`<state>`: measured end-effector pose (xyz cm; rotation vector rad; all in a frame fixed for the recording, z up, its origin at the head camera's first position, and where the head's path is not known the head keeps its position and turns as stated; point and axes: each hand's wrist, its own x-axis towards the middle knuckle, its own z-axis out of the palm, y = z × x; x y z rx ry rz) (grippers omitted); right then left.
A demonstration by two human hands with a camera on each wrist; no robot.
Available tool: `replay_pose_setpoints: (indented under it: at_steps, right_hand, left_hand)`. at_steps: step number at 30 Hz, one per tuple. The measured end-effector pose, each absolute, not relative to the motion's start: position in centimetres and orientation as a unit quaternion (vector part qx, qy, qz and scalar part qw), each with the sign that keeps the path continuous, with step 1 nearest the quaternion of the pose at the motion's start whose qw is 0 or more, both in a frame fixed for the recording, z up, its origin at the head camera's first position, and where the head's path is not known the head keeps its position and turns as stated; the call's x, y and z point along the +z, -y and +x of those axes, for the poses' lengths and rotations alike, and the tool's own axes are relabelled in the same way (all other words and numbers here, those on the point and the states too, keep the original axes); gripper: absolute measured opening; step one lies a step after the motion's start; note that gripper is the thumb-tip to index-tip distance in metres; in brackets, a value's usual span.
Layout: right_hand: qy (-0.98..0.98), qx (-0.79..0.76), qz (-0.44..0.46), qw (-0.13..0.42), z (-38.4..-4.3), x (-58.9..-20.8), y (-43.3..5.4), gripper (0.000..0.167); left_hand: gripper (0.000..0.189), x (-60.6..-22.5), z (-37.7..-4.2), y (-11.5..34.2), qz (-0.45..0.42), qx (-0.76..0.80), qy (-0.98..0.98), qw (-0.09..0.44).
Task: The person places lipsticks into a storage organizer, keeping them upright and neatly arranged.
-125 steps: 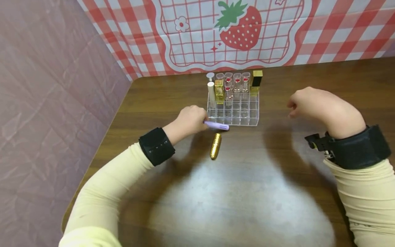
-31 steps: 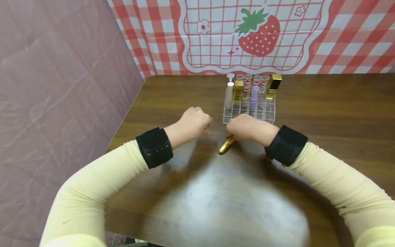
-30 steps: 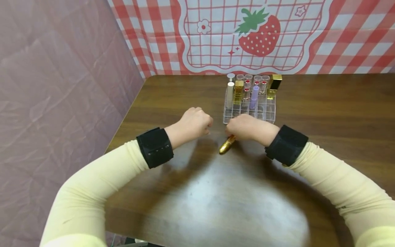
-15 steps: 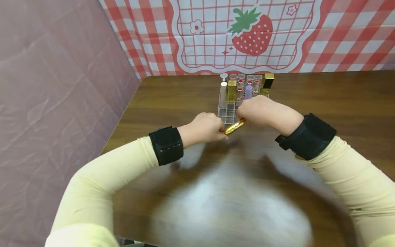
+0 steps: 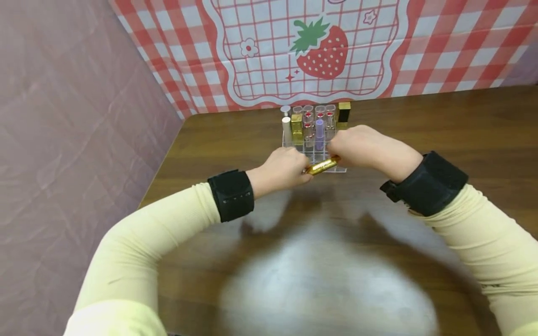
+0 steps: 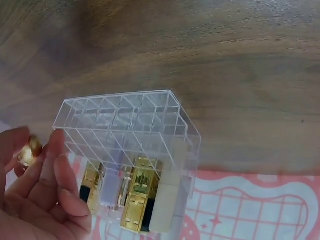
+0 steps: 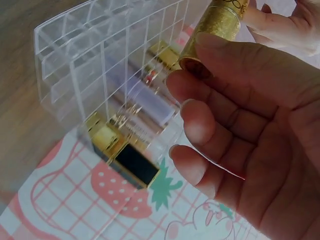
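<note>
Both hands hold a gold lipstick tube (image 5: pixel 322 166) above the front of the clear lipstick organizer (image 6: pixel 116 131). The left hand (image 5: pixel 282 169) pinches the tube's left end between thumb and fingers. At the other end, the right hand (image 5: pixel 362 147) grips it; the right wrist view shows thumb and index finger on the gold tube (image 7: pixel 212 30), with the other fingers loosely bent. Only a rounded end of the gold tube (image 6: pixel 31 151) shows in the left wrist view. Slots of the organizer hold a purple tube (image 5: pixel 319 134), a cream tube (image 5: pixel 287 130) and a gold case (image 5: pixel 296 128).
Several clear-capped red lipsticks (image 5: pixel 308 128) and a black-and-gold case (image 5: pixel 343 114) stand in the back of the organizer. The wooden table (image 5: pixel 235 135) meets a strawberry-print checked cloth (image 5: pixel 323 53) behind. A pinkish curtain (image 5: pixel 75 116) hangs at the left.
The purple tube went from the left hand into the organizer. The right hand lifted the gold tube off the table, and the left hand came over and took its other end.
</note>
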<state>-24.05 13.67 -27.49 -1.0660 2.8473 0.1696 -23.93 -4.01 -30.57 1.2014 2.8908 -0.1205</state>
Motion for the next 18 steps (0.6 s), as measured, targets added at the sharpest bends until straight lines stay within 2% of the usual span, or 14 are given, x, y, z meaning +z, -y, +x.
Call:
replay_pose_setpoints:
  at_steps: [4,11,18]
  right_hand:
    - [-0.943,0.031,-0.325,0.066,-24.1,-27.4,-15.0,0.004]
    - [-0.954,0.009,-0.291,0.066,-24.3,-27.7,-17.3,0.014]
    - [-0.956,0.007,-0.282,0.077,-24.4,-27.4,-18.9,0.011]
  left_hand:
    - [0.024,-30.1,-24.5,3.2,0.381,-0.025,-0.924,-0.002]
    - [0.032,-28.5,-26.9,1.6,0.372,-0.015,-0.928,-0.028]
    - [0.034,-28.5,-28.1,0.8,0.359,-0.036,-0.933,0.006]
